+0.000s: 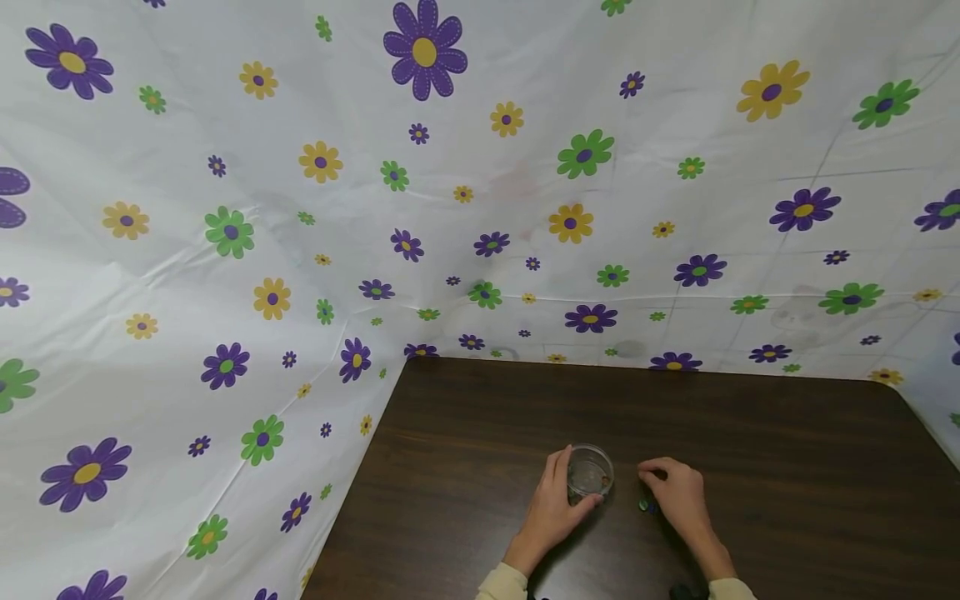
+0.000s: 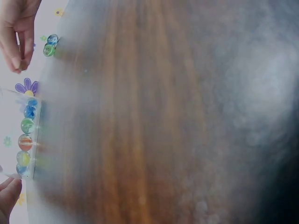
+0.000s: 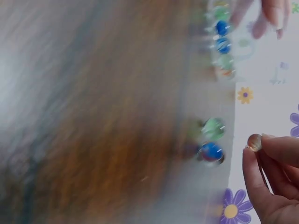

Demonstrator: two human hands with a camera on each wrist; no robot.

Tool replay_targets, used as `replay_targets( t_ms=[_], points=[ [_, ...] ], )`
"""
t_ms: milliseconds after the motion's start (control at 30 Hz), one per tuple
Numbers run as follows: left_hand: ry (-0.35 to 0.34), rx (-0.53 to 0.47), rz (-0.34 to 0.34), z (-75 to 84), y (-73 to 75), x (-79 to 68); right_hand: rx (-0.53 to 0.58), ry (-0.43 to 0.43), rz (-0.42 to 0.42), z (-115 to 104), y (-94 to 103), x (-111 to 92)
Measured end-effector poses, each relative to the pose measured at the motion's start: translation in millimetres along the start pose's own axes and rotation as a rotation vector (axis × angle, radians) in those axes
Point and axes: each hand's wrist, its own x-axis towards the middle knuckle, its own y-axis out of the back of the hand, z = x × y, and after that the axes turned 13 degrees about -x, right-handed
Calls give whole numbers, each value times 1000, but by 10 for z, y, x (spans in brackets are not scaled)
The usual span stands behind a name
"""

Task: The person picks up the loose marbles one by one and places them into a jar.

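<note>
My left hand [image 1: 552, 506] grips a clear glass jar [image 1: 590, 472] by its side, thumb and fingers round it. Several coloured marbles [image 2: 25, 142] lie on the jar's bottom: blue, green, orange and yellow ones show in the left wrist view. To the right, my right hand [image 1: 677, 497] pinches a small clear brownish marble [image 3: 254, 142] between thumb and fingertips, raised over the table. Below that hand, a green marble [image 3: 214, 128] and a blue marble [image 3: 211, 151] with some red sit side by side on the table.
The dark brown wooden table [image 1: 465, 433] has rounded far corners. Behind it and at its left hangs a white sheet [image 1: 480, 217] printed with purple, yellow and green flowers. A small black object [image 1: 686, 592] shows by the right sleeve at the bottom edge.
</note>
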Motion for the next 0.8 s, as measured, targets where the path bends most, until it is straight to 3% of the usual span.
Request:
replay_targets(
  t_ms=[200, 433, 800],
  points=[
    [-11, 4, 1, -3, -1, -3, 24, -31, 91, -121, 19, 40],
    [-3, 6, -12, -12, -1, -3, 90, -157, -2, -292, 67, 73],
    [-42, 1, 11, -34, -10, 3, 186, -119, 4, -486, -6, 99]
  ],
)
